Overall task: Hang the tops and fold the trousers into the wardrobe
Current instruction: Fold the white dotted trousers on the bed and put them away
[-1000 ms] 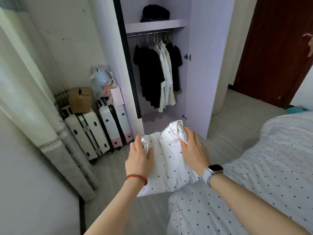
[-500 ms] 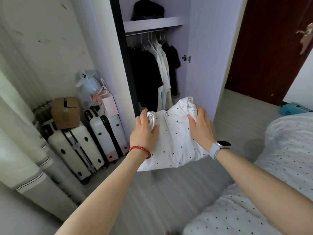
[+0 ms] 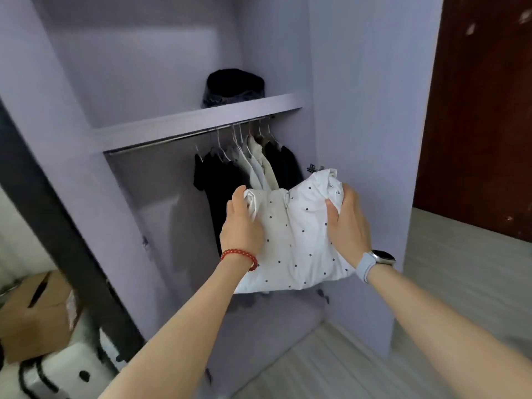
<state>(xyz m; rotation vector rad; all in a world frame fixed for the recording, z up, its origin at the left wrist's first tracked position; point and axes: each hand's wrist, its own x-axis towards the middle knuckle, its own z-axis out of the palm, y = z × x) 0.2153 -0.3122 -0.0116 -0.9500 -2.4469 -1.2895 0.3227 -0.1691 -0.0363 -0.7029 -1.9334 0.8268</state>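
I hold a folded white garment with dark dots in the air in front of the open lilac wardrobe. My left hand grips its left edge, thumb curled over the fold. My right hand grips its right edge, where the cloth bunches up. Behind it, black and pale tops hang on hangers from the rail. Above the rail a shelf carries a dark folded item. The garment hangs above the wardrobe's floor.
A dark door edge runs diagonally at the left. Beyond it are a cardboard box and a white suitcase. A dark red door stands at the right, with grey flooring below it.
I have stepped up to the wardrobe, which now fills the view. Both hands carried the dotted garment forward and up, away from the bed. The bed has dropped out of sight.
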